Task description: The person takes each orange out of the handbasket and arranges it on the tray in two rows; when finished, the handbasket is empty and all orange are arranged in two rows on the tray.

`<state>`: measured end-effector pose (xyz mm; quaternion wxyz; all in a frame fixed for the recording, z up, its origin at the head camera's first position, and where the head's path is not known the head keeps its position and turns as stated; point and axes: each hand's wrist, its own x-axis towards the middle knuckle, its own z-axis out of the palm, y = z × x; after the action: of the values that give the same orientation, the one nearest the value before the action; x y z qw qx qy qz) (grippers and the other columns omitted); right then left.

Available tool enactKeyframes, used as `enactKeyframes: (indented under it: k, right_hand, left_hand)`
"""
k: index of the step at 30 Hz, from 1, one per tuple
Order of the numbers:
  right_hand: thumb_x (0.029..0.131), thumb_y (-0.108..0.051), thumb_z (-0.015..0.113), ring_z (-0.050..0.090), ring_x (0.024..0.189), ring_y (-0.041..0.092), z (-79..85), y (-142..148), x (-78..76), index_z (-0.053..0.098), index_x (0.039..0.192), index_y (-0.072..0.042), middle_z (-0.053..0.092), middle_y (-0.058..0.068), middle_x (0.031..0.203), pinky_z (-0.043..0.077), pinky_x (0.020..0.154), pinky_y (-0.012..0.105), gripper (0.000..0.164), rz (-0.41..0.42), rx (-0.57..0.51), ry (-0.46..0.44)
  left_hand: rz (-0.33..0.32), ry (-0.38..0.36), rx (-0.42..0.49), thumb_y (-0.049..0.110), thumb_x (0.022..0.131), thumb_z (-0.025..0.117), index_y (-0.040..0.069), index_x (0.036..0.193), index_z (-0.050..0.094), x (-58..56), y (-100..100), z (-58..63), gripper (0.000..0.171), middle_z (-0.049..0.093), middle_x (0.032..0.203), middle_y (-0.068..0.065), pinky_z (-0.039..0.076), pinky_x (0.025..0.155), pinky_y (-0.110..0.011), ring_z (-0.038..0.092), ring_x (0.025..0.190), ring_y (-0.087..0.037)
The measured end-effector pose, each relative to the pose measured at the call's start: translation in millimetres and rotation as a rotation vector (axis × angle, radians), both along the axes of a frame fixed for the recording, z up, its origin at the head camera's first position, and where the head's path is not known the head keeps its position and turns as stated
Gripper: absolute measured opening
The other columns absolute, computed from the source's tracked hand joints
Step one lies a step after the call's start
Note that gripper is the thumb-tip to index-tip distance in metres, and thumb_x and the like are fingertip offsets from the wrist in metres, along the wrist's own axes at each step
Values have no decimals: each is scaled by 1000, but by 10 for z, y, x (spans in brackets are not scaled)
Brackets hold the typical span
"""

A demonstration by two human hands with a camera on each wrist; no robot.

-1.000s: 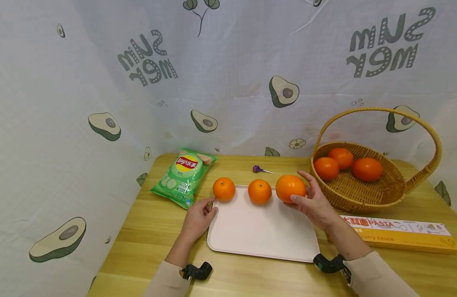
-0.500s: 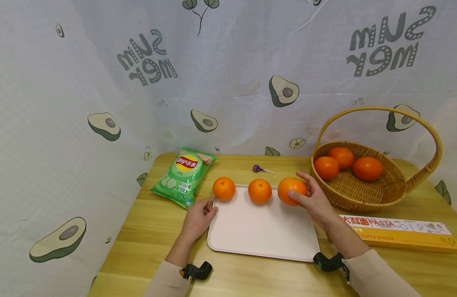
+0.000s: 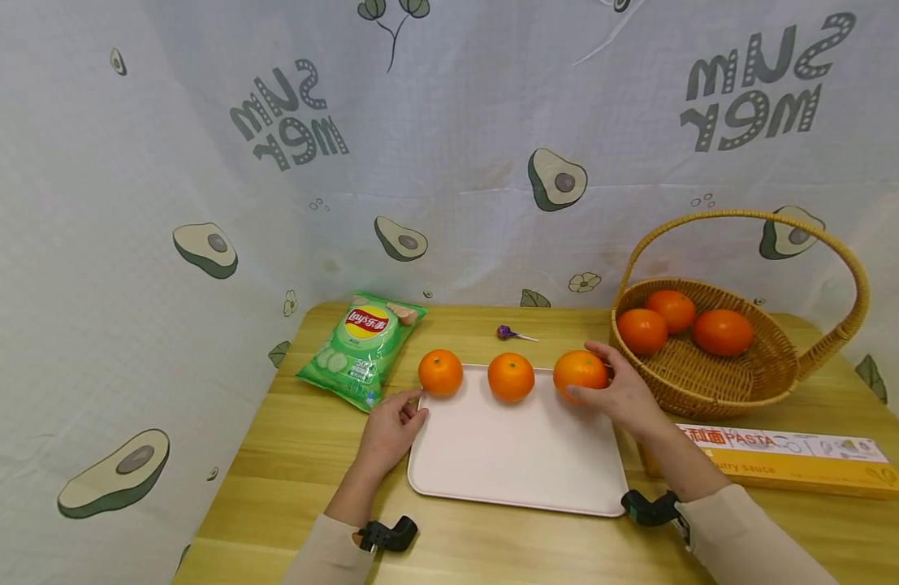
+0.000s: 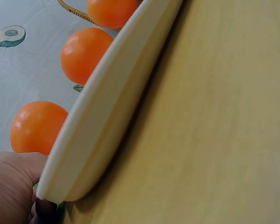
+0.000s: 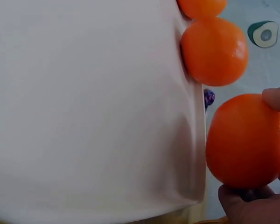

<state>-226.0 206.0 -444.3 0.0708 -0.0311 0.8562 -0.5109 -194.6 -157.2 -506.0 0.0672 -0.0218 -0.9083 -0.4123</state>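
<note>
While the left hand (image 3: pixel 389 432) grips the tray (image 3: pixel 518 459), the right hand (image 3: pixel 628 398), seemingly placing a pinched orange (image 3: pixel 578 370) at its far edge, should loosen gently.

The right hand (image 5: pixel 261 207) grips an orange fruit (image 5: pixel 245 140) at the tray's rim (image 5: pixel 200 154).

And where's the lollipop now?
In the head view, the lollipop lies on the table beyond the tray and middle orange, right of the chip bag.

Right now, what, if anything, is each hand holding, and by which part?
The right hand grips one orange fruit by opposite sides; the left hand holds the tray by its rim, near the far left corner.
</note>
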Motion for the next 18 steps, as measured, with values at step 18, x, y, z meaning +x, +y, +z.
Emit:
enactKeyframes:
  k: [18]
  right_hand:
    - [86, -26, 81, 50, 128, 48, -78, 24, -90, 30, 156, 2, 37, 32, 150, 42, 106, 62, 91, 13, 174, 42]
  left_hand:
    - [1, 5, -25, 17, 92, 75, 7, 120, 74, -14, -6, -16, 31, 63, 82, 0, 46, 62, -20, 52, 69, -9]
